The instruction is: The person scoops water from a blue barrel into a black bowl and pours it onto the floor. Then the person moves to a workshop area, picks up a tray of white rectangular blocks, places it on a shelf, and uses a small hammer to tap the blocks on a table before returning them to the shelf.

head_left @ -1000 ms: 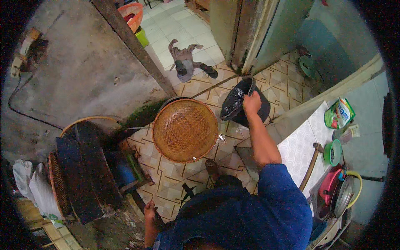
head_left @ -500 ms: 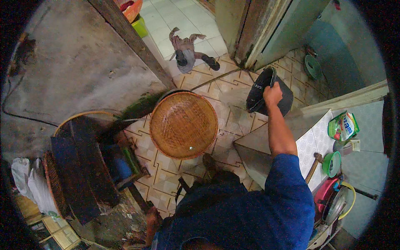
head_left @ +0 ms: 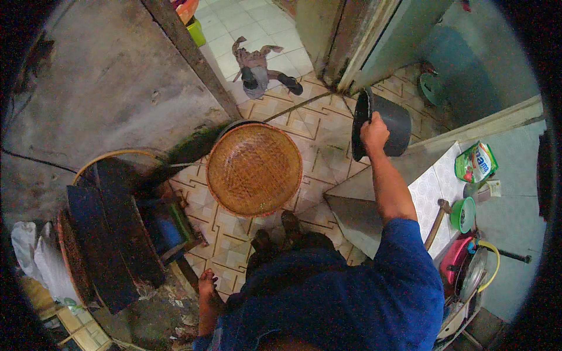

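Since a second ago the black pot [head_left: 380, 126] has come up off the floor tiles and swung rightward, tipping onto its side so its mouth now faces left.

Far left, dark wooden boards [head_left: 105, 234] lean over a round rimmed tray, with white sacks [head_left: 35, 263] tucked beside them. Down near the lower edge the left hand [head_left: 206, 285] hangs by the person's side; from where I stand I cannot tell whether its fingers are curled or loose, and it holds nothing I can see. Just right of it, in the middle of the patterned floor, sits a wide woven bamboo tray [head_left: 254, 169], flat and bare.

Further right, the right hand [head_left: 374, 133] is clenched round the pot's rim, arm stretched out, the pot held in the air above the floor near the doorway. It looks like rigid metal, fairly weighty, and hard to steady by one edge; a second grip under the base would be safer. Rightmost, the tiled tabletop [head_left: 430, 190] carries a green pouch [head_left: 474, 162] and coloured bowls.
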Action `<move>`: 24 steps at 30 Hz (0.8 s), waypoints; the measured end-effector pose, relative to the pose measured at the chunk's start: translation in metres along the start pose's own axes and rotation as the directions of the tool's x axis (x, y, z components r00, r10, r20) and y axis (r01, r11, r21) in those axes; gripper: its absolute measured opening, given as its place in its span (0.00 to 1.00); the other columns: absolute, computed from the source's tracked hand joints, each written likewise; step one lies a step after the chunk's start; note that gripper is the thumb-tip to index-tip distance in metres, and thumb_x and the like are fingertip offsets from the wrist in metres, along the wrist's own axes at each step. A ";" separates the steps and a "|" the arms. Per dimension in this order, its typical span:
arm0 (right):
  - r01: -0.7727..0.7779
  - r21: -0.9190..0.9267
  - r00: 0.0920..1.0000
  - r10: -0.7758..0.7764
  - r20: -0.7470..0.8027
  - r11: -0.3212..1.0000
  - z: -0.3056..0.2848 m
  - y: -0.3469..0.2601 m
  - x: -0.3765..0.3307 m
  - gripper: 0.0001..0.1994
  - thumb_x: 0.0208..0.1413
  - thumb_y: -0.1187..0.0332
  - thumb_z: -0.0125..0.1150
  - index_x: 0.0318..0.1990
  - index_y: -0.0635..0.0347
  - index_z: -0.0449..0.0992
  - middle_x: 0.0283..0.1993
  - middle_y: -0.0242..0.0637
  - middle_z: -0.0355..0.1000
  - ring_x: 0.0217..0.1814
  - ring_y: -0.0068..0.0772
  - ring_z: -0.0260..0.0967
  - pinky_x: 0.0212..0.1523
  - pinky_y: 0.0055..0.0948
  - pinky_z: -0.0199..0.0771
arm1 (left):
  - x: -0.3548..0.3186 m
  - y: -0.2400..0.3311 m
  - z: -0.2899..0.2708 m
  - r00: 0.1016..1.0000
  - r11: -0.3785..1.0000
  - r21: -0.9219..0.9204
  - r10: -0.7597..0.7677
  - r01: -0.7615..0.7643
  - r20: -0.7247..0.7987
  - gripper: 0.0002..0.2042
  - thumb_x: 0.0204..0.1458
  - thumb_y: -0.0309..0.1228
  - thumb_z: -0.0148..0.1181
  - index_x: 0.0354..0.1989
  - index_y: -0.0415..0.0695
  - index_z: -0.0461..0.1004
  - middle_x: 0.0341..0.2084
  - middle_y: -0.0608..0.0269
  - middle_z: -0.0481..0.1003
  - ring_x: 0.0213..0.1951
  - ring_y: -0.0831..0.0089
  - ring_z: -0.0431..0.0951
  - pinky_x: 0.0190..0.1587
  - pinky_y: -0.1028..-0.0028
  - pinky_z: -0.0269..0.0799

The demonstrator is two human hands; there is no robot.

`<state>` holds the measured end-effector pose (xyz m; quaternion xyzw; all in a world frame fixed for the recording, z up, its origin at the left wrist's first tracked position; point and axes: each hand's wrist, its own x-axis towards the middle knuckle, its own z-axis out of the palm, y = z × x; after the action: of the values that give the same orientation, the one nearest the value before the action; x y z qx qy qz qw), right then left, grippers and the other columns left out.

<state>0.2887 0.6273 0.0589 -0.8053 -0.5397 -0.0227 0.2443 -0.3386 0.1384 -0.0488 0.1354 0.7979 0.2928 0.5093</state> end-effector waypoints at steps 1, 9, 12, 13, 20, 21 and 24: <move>0.025 -0.012 1.000 -0.025 -0.003 1.000 -0.004 -0.004 -0.006 0.06 0.49 0.70 0.55 0.34 0.57 0.67 0.32 0.52 0.73 0.35 0.63 0.71 0.37 0.57 0.70 | 0.001 -0.005 -0.002 0.999 0.999 -0.033 -0.032 0.032 0.022 0.18 0.56 0.49 0.60 0.44 0.49 0.73 0.30 0.69 0.73 0.30 0.72 0.76 0.28 0.72 0.67; 0.241 0.006 0.970 -0.241 -0.034 0.970 -0.054 -0.047 -0.081 0.05 0.50 0.71 0.56 0.32 0.59 0.66 0.32 0.50 0.72 0.34 0.60 0.72 0.35 0.54 0.72 | 0.035 -0.065 -0.042 0.985 0.985 0.056 -0.168 0.166 0.043 0.19 0.56 0.50 0.57 0.47 0.51 0.71 0.36 0.68 0.73 0.31 0.70 0.77 0.27 0.69 0.67; 0.295 0.103 0.936 -0.266 -0.230 0.950 -0.080 -0.073 -0.110 0.07 0.49 0.70 0.59 0.31 0.59 0.67 0.31 0.49 0.72 0.32 0.60 0.71 0.34 0.51 0.71 | 0.067 -0.061 -0.069 0.886 0.876 -0.279 -0.280 0.393 0.369 0.19 0.57 0.50 0.56 0.48 0.50 0.71 0.35 0.68 0.73 0.32 0.71 0.76 0.28 0.69 0.68; 0.232 0.123 0.955 -0.201 -0.218 0.965 -0.089 -0.080 -0.117 0.08 0.49 0.69 0.60 0.31 0.60 0.67 0.30 0.49 0.72 0.32 0.60 0.71 0.34 0.49 0.70 | 0.071 -0.061 -0.072 0.902 0.903 -0.284 -0.201 0.322 0.381 0.18 0.57 0.49 0.56 0.48 0.50 0.71 0.35 0.68 0.73 0.32 0.71 0.76 0.27 0.69 0.67; -0.037 0.421 0.993 0.081 -0.087 0.906 -0.120 -0.093 -0.184 0.12 0.51 0.67 0.64 0.35 0.63 0.68 0.26 0.49 0.69 0.28 0.50 0.69 0.32 0.38 0.67 | 0.085 -0.034 -0.085 0.965 0.990 0.089 -0.127 0.110 0.229 0.18 0.58 0.49 0.55 0.48 0.49 0.71 0.34 0.68 0.72 0.30 0.73 0.76 0.24 0.74 0.66; -0.003 0.415 0.995 0.047 -0.094 0.910 -0.117 -0.096 -0.197 0.12 0.51 0.67 0.64 0.35 0.64 0.68 0.25 0.49 0.69 0.28 0.50 0.69 0.32 0.38 0.67 | 0.087 -0.030 -0.090 0.967 0.986 0.134 -0.125 0.097 0.224 0.18 0.58 0.49 0.55 0.48 0.49 0.71 0.34 0.68 0.72 0.30 0.73 0.76 0.23 0.74 0.66; 0.002 0.331 0.998 0.019 -0.059 0.944 -0.112 -0.100 -0.229 0.12 0.51 0.67 0.64 0.35 0.63 0.68 0.24 0.48 0.69 0.27 0.51 0.69 0.31 0.40 0.68 | 0.097 -0.024 -0.098 0.957 0.986 0.053 -0.167 0.159 0.236 0.18 0.58 0.48 0.55 0.49 0.48 0.71 0.34 0.67 0.72 0.30 0.74 0.76 0.23 0.74 0.67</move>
<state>0.1310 0.4137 0.1250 -0.7543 -0.5246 0.0445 0.3923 -0.4675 0.1368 -0.1041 0.1119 0.7438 0.2180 0.6219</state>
